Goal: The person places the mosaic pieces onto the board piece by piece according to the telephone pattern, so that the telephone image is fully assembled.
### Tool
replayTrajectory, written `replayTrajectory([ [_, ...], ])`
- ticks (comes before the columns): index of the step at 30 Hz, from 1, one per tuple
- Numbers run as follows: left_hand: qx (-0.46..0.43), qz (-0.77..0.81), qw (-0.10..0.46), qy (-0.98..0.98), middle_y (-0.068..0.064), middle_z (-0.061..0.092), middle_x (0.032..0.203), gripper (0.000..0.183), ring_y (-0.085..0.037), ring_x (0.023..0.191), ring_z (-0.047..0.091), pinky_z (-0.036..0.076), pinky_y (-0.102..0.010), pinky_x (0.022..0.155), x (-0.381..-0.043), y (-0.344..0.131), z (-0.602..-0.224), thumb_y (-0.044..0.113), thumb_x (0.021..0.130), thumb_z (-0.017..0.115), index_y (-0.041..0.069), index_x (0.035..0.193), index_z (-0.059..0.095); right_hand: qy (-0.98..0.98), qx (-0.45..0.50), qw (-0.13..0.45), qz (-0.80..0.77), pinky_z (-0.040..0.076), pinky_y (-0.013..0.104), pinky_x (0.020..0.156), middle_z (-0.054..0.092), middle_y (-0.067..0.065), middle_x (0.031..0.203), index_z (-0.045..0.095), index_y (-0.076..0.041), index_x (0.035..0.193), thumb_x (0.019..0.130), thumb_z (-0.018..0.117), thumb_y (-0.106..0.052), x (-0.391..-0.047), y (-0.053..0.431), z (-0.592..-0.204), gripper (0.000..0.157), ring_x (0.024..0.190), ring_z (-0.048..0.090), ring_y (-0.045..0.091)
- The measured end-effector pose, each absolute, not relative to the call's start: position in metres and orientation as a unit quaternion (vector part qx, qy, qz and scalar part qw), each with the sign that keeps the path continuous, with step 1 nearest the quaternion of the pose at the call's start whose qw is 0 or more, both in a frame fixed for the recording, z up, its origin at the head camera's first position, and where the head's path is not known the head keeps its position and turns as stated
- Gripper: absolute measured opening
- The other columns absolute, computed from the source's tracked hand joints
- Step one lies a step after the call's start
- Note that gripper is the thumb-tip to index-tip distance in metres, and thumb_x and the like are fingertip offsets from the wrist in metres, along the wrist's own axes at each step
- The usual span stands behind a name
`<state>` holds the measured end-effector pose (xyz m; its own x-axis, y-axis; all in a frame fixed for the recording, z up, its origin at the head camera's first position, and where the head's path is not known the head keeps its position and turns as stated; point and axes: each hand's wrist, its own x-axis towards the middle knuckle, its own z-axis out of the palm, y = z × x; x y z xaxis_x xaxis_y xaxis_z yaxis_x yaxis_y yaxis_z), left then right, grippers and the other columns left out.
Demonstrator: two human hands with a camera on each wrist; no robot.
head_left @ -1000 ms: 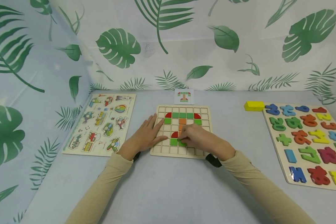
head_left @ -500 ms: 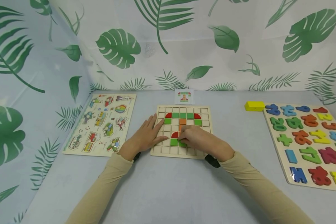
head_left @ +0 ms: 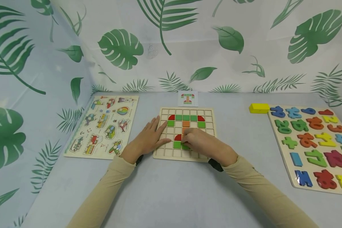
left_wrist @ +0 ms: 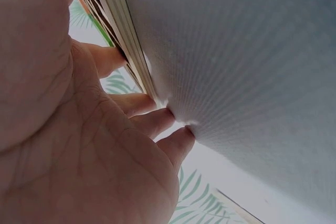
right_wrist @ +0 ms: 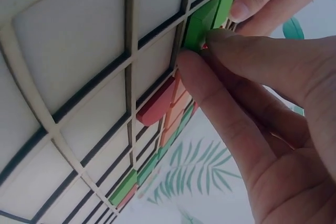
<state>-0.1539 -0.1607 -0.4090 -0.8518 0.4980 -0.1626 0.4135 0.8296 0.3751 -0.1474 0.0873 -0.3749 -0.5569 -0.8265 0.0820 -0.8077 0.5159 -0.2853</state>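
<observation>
A wooden grid board (head_left: 171,153) lies flat on the table, with green, red and orange tiles in its cells. My left hand (head_left: 148,137) rests at its left edge, fingers spread over the frame and thumb on the grid; in the left wrist view the fingertips reach the board's edge and the cloth. My right hand (head_left: 203,142) pinches a green square tile (right_wrist: 199,24) in the lower middle of the grid, beside another green tile (head_left: 177,144). A red quarter-round tile (right_wrist: 156,103), hidden under the right hand in the head view, shows in the right wrist view.
Behind the board lies a pattern card (head_left: 187,98). A picture puzzle board (head_left: 124,136) is on the left. A number puzzle board (head_left: 285,158) stands on the right, with a yellow block (head_left: 258,108) at its corner. Leaf-printed cloth walls rise behind and at the left.
Both hands keep almost the same place. The right hand and wrist have shifted only very slightly, with the fingers staying at the green tile.
</observation>
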Motion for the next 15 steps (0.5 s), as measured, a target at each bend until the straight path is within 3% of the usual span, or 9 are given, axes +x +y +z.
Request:
replayTrajectory([
  [8, 0.242, 0.164, 0.125, 0.948, -0.032, 0.004, 0.17, 0.08, -0.047, 0.158, 0.005, 0.011, -0.057, 0.128, -0.155, -0.16, -0.411, 0.048, 0.109, 0.052, 0.003, 0.167, 0.021, 0.872, -0.463, 0.044, -0.151, 0.058, 0.024, 0.074, 0.068, 0.005, 0.087, 0.082, 0.001, 0.095, 0.091, 0.075, 0.008, -0.148, 0.088, -0.374, 0.011, 0.082, 0.066, 0.014],
  [15, 0.244, 0.161, 0.128, 0.948, -0.032, 0.003, 0.17, 0.08, -0.047, 0.158, 0.004, 0.01, -0.057, 0.128, -0.153, -0.16, -0.409, 0.047, 0.109, 0.053, 0.002, 0.167, 0.02, 0.863, -0.455, 0.077, -0.207, 0.059, 0.027, 0.079, 0.071, 0.006, 0.099, 0.081, 0.0, 0.103, 0.088, 0.081, 0.003, -0.15, 0.101, -0.376, 0.015, 0.09, 0.067, 0.017],
])
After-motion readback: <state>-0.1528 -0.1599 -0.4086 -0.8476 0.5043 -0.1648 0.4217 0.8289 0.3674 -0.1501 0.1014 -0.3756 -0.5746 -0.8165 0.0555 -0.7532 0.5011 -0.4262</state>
